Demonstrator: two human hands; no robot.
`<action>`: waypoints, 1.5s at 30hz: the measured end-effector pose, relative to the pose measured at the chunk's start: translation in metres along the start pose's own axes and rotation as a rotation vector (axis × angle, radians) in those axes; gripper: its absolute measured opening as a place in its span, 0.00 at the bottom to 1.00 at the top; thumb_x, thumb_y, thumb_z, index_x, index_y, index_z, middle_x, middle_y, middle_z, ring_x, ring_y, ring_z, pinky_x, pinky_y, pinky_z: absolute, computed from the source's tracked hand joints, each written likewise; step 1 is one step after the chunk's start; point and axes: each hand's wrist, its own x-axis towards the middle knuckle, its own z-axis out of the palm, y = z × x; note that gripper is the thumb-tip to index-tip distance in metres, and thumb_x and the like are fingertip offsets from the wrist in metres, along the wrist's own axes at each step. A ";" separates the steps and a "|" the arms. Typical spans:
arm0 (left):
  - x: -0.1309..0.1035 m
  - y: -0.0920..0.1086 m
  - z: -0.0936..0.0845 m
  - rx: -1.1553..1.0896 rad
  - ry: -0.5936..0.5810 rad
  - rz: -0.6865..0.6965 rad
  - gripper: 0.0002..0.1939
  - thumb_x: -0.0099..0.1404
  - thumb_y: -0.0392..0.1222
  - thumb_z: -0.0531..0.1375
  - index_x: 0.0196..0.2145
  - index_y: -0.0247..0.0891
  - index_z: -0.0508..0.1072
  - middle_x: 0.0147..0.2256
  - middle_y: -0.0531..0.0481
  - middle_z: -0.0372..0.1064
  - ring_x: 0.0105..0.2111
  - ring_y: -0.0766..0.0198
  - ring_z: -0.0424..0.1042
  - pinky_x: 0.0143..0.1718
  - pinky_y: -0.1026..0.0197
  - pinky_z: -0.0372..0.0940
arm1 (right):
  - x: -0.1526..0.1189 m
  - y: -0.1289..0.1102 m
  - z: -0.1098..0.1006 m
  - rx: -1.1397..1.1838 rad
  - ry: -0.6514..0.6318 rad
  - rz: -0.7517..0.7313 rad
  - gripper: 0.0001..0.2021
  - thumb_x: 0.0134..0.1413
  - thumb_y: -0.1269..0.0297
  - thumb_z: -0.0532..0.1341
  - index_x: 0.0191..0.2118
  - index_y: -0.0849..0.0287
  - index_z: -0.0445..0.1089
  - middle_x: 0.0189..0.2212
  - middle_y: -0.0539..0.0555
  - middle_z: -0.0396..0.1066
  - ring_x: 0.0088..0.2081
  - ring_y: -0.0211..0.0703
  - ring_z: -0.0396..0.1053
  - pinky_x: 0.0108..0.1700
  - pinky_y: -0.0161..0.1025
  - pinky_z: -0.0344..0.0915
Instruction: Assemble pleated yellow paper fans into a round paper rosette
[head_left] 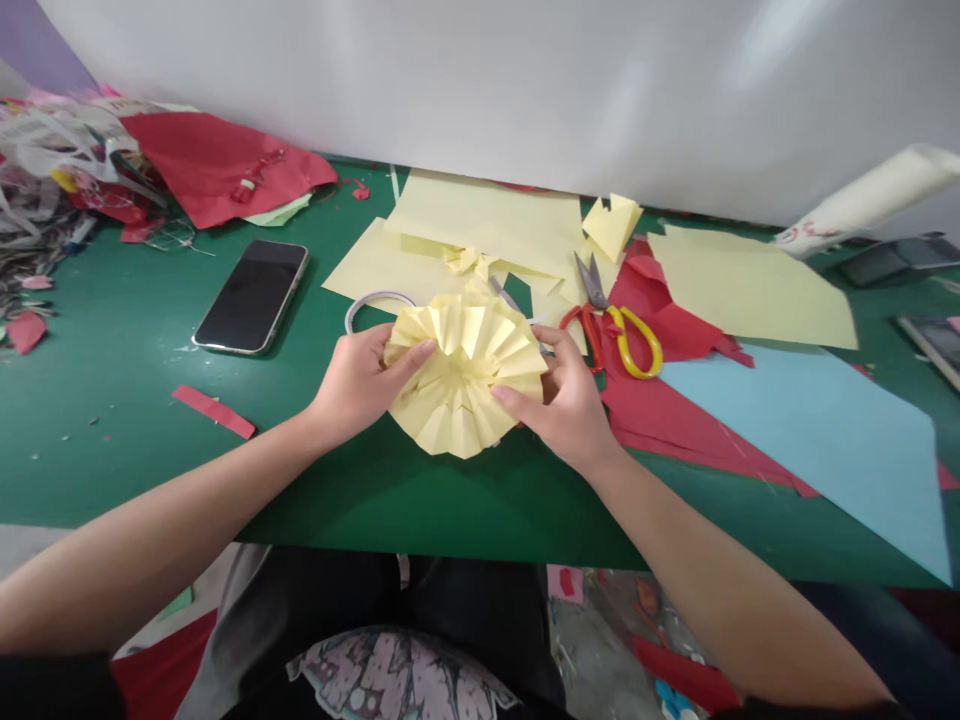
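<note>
A round yellow pleated paper rosette (461, 400) is held between both hands above the green table (420, 520). My left hand (364, 380) grips its left edge, thumb on the pleats. At the right edge my right hand (566, 400) pinches the paper, its thumb on top and its other fingers partly behind. A white tape ring (379, 298) lies partly behind the rosette. Just beyond my right hand are scissors with one red and one yellow handle loop (637, 343), their blades parted.
A black phone (253, 297) and a red strip (214, 411) lie at left, with piled scraps (45, 190) beyond. Yellow sheets (487, 215), red paper (675, 430) and light blue paper (817, 420) cover the back and right. A white roll (870, 200) leans at right.
</note>
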 end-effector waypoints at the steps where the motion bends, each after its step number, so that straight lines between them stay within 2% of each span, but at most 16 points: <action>1: -0.001 0.000 0.000 0.033 0.014 0.017 0.15 0.55 0.48 0.56 0.19 0.36 0.63 0.17 0.54 0.61 0.17 0.72 0.59 0.14 0.69 0.51 | 0.000 0.001 0.001 -0.012 0.013 -0.009 0.27 0.38 0.59 0.66 0.46 0.50 0.54 0.34 0.50 0.71 0.34 0.44 0.72 0.30 0.39 0.72; 5: -0.002 0.000 0.001 0.079 0.038 0.032 0.18 0.55 0.49 0.56 0.15 0.37 0.57 0.14 0.56 0.53 0.15 0.73 0.53 0.13 0.68 0.47 | 0.000 0.000 0.002 -0.065 0.056 -0.026 0.24 0.39 0.60 0.66 0.44 0.52 0.59 0.33 0.50 0.71 0.34 0.43 0.72 0.32 0.39 0.71; 10: -0.001 -0.001 -0.002 0.080 0.083 0.058 0.24 0.58 0.49 0.53 0.13 0.39 0.46 0.13 0.58 0.40 0.15 0.74 0.42 0.13 0.67 0.39 | 0.000 -0.002 0.000 -0.150 0.072 -0.030 0.13 0.44 0.58 0.63 0.36 0.57 0.65 0.31 0.51 0.71 0.32 0.41 0.71 0.32 0.39 0.69; 13: -0.001 0.000 -0.003 0.080 0.075 0.078 0.23 0.60 0.47 0.51 0.14 0.39 0.44 0.14 0.58 0.39 0.15 0.74 0.41 0.14 0.66 0.38 | 0.001 -0.002 -0.002 -0.205 0.069 -0.011 0.12 0.48 0.55 0.60 0.35 0.58 0.66 0.24 0.50 0.69 0.26 0.38 0.68 0.26 0.36 0.65; 17: -0.001 0.000 -0.004 0.142 0.049 0.140 0.23 0.58 0.44 0.53 0.14 0.39 0.44 0.13 0.58 0.38 0.15 0.74 0.40 0.15 0.65 0.38 | 0.001 -0.001 -0.004 -0.118 0.001 -0.070 0.16 0.44 0.53 0.62 0.37 0.57 0.66 0.23 0.49 0.66 0.26 0.36 0.65 0.25 0.34 0.61; 19: -0.001 0.001 -0.004 0.165 0.012 0.173 0.24 0.58 0.43 0.53 0.13 0.38 0.43 0.13 0.59 0.38 0.15 0.74 0.40 0.15 0.65 0.39 | 0.001 -0.002 -0.005 -0.171 0.035 -0.091 0.15 0.46 0.52 0.61 0.35 0.58 0.67 0.20 0.47 0.62 0.23 0.34 0.61 0.22 0.33 0.58; 21: -0.001 0.002 -0.005 0.171 -0.043 0.158 0.22 0.57 0.45 0.54 0.13 0.38 0.49 0.13 0.58 0.42 0.15 0.74 0.44 0.15 0.66 0.41 | 0.001 -0.003 -0.006 -0.291 0.093 -0.108 0.14 0.49 0.52 0.58 0.30 0.59 0.66 0.16 0.46 0.58 0.19 0.31 0.56 0.20 0.32 0.53; 22: -0.001 0.003 -0.006 0.158 -0.083 0.135 0.19 0.56 0.46 0.56 0.14 0.37 0.55 0.14 0.57 0.49 0.16 0.74 0.48 0.16 0.66 0.45 | 0.001 -0.004 -0.006 -0.346 0.104 -0.119 0.14 0.50 0.53 0.57 0.27 0.59 0.66 0.15 0.45 0.56 0.18 0.30 0.53 0.20 0.32 0.51; 24: 0.000 0.004 -0.008 0.088 -0.165 0.075 0.12 0.54 0.48 0.58 0.25 0.35 0.67 0.21 0.53 0.63 0.20 0.71 0.60 0.19 0.67 0.53 | 0.001 -0.005 -0.005 -0.427 0.087 -0.151 0.14 0.51 0.54 0.57 0.24 0.60 0.64 0.13 0.44 0.53 0.17 0.29 0.51 0.20 0.32 0.49; 26: 0.001 0.005 -0.009 -0.004 -0.214 0.010 0.19 0.52 0.50 0.61 0.37 0.35 0.70 0.29 0.49 0.70 0.26 0.67 0.67 0.24 0.66 0.60 | 0.001 -0.006 -0.005 -0.493 0.052 -0.198 0.15 0.52 0.55 0.56 0.21 0.60 0.62 0.13 0.44 0.53 0.17 0.29 0.50 0.20 0.32 0.48; 29: 0.001 0.005 -0.009 -0.058 -0.216 -0.037 0.19 0.52 0.50 0.61 0.36 0.34 0.71 0.31 0.47 0.72 0.28 0.65 0.69 0.26 0.65 0.62 | 0.002 -0.008 -0.004 -0.539 -0.003 -0.223 0.14 0.52 0.57 0.56 0.22 0.60 0.64 0.14 0.46 0.58 0.18 0.30 0.54 0.20 0.32 0.51; 31: 0.001 0.006 -0.009 -0.041 -0.213 -0.017 0.14 0.53 0.48 0.60 0.32 0.34 0.73 0.29 0.49 0.72 0.27 0.67 0.68 0.25 0.66 0.61 | 0.002 -0.010 -0.005 -0.460 -0.062 -0.164 0.10 0.49 0.58 0.59 0.30 0.60 0.67 0.20 0.49 0.67 0.21 0.33 0.62 0.22 0.32 0.57; 33: -0.001 0.008 -0.009 -0.005 -0.211 0.016 0.11 0.54 0.46 0.60 0.29 0.35 0.73 0.27 0.51 0.71 0.25 0.68 0.67 0.23 0.67 0.59 | 0.002 -0.012 -0.005 -0.325 -0.129 -0.069 0.15 0.44 0.59 0.63 0.39 0.59 0.66 0.27 0.51 0.72 0.26 0.36 0.68 0.26 0.32 0.63; 35: -0.003 0.012 -0.009 0.030 -0.229 0.036 0.09 0.54 0.44 0.60 0.28 0.36 0.74 0.25 0.52 0.71 0.24 0.69 0.65 0.22 0.67 0.57 | 0.002 -0.014 -0.005 -0.212 -0.181 0.015 0.21 0.41 0.58 0.65 0.43 0.58 0.65 0.32 0.52 0.74 0.29 0.38 0.71 0.28 0.33 0.66; 40: -0.006 0.016 -0.009 0.055 -0.265 0.073 0.09 0.54 0.44 0.59 0.26 0.35 0.74 0.24 0.53 0.71 0.22 0.71 0.63 0.21 0.68 0.55 | 0.003 -0.017 -0.005 -0.221 -0.211 0.077 0.13 0.42 0.56 0.64 0.32 0.59 0.69 0.26 0.52 0.72 0.27 0.39 0.70 0.27 0.34 0.65; 45: -0.006 0.016 -0.009 0.068 -0.251 0.101 0.12 0.58 0.45 0.56 0.25 0.34 0.74 0.20 0.53 0.68 0.19 0.72 0.60 0.19 0.68 0.53 | 0.003 -0.017 -0.005 -0.298 -0.201 0.025 0.15 0.44 0.52 0.62 0.27 0.60 0.68 0.21 0.50 0.68 0.23 0.35 0.66 0.24 0.32 0.59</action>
